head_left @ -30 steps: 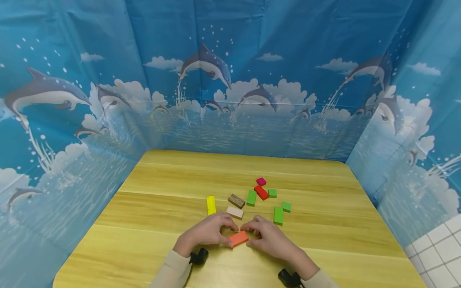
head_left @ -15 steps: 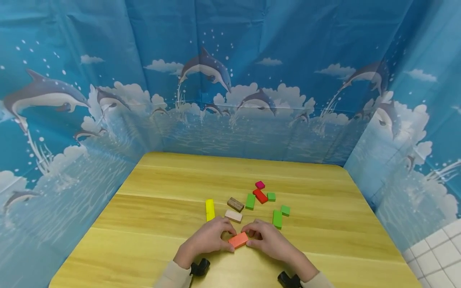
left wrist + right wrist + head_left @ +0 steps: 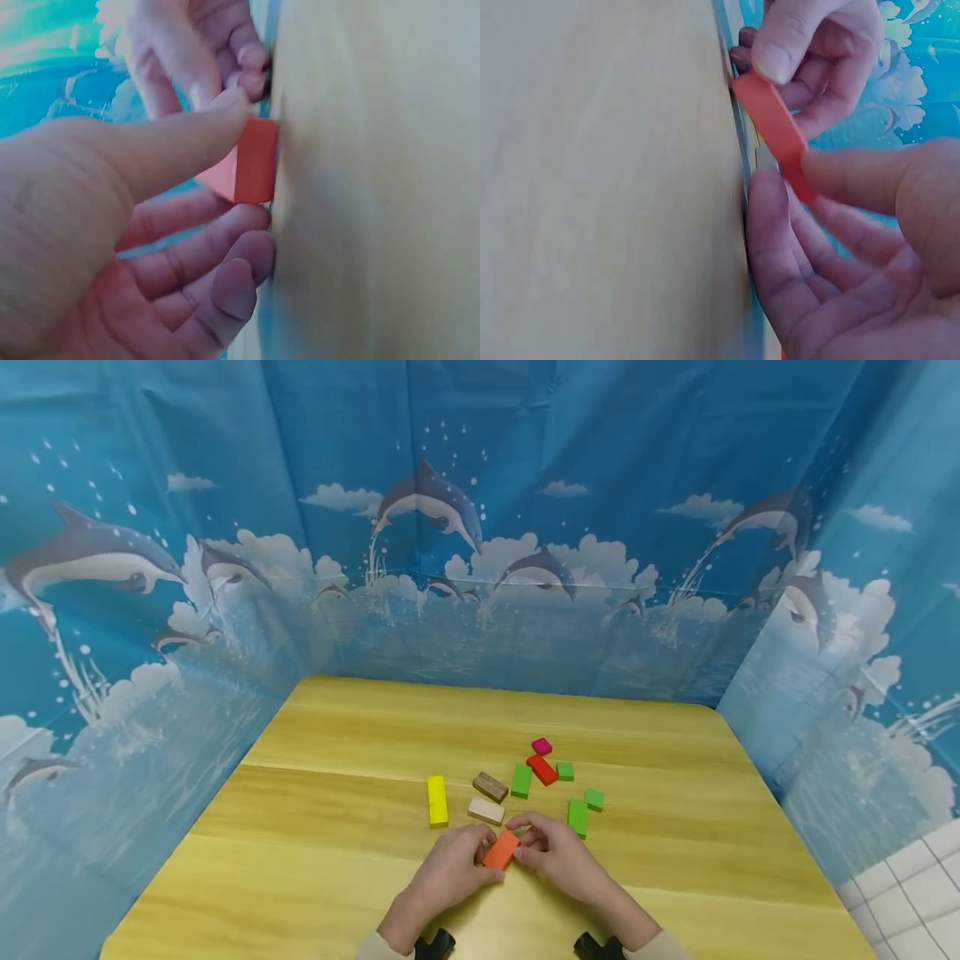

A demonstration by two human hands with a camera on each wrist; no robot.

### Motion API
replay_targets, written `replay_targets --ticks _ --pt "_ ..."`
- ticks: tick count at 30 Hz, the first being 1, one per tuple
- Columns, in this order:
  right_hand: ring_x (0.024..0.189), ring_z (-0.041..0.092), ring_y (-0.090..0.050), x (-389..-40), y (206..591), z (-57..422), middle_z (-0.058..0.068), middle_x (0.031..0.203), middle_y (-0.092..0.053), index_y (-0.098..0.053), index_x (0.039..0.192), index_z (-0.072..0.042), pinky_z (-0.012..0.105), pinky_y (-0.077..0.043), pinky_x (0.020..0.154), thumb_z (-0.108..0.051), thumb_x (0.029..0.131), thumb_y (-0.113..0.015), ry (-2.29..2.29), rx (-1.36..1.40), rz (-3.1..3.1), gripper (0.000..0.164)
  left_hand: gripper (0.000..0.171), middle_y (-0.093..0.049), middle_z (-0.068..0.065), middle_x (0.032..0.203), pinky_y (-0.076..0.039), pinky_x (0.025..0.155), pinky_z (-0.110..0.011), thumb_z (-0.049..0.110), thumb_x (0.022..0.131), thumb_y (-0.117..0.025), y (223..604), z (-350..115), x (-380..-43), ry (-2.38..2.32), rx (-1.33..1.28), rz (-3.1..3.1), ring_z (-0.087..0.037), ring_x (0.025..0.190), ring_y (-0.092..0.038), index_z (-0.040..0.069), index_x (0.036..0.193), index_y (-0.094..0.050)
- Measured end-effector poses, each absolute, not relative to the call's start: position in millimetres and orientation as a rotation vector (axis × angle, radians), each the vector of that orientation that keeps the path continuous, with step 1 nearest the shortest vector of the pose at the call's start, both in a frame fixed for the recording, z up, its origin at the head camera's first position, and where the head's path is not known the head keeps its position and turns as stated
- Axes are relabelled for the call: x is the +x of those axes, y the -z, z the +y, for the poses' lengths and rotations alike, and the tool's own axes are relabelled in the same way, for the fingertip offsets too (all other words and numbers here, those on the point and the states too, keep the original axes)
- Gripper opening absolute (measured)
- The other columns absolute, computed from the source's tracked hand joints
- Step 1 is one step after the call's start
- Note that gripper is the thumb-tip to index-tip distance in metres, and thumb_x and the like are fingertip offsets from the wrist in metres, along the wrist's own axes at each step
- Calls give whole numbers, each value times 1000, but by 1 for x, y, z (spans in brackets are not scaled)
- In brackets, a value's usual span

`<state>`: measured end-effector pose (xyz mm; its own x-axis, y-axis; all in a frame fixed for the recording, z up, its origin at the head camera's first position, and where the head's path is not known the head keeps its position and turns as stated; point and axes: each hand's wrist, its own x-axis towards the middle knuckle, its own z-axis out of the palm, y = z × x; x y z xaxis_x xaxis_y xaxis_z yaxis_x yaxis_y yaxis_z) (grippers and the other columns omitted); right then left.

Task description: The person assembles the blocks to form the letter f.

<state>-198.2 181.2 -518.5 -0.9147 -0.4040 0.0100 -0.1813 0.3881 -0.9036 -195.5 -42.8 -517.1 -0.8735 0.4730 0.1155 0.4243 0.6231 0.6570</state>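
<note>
An orange block [image 3: 501,850] lies between my two hands near the front middle of the table, its long side slanting up to the right in the head view. My left hand [image 3: 454,863] pinches its near left end, the thumb [image 3: 187,146] on one side and curled fingers on the other. At the other end my right hand [image 3: 561,858] holds the block too, with its thumb [image 3: 855,178] against the edge and fingers bent around the far side. Just beyond the hands are a pale wooden block [image 3: 486,811] and a dark brown block [image 3: 491,787].
A yellow block [image 3: 437,802] lies left of the wooden ones. Farther back and right are green blocks [image 3: 521,780], a red block [image 3: 542,769] and a small magenta piece [image 3: 542,746]. A longer green block [image 3: 577,818] is beside the right hand. A dolphin-print curtain [image 3: 480,635] surrounds the table [image 3: 300,860].
The orange block has turned counterclockwise, its far end swinging up and away. My left hand has shifted right and nearer with it, uncovering the yellow block's near end.
</note>
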Motion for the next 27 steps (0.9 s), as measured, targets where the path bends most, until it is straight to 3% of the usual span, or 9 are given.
replay_targets --ticks 8,12,16,27 --pt "78 16 -66 -191 527 175 4 102 -71 -70 118 -12 27 -55 67 -7 92 -73 1544 -429 2584 27 55 -55 12 64 -42 50 -20 14 77 -89 525 -33 -183 -1308 643 2723 0 53 -49 0 124 -65" --pt "79 13 -64 -189 524 174 9 117 -68 -68 125 -8 26 -54 68 -3 89 -75 1519 -413 2651 37 61 -55 12 67 -43 54 -21 9 74 -90 523 -31 -183 -1300 620 2724 -1 56 -49 -1 128 -62" --pt "78 15 -63 -186 521 174 12 117 -64 -65 131 -5 26 -53 65 1 84 -78 1515 -454 2620 50 62 -55 11 69 -44 55 -22 1 73 -88 522 -30 -183 -1308 594 2696 -2 58 -50 -2 129 -61" --pt "78 21 -57 -184 520 174 4 120 -60 -63 134 -6 25 -49 62 -6 74 -89 1449 -561 2598 65 62 -58 10 71 -45 55 -22 2 73 -88 518 -32 -186 -1331 589 2648 -3 59 -52 -1 129 -61"
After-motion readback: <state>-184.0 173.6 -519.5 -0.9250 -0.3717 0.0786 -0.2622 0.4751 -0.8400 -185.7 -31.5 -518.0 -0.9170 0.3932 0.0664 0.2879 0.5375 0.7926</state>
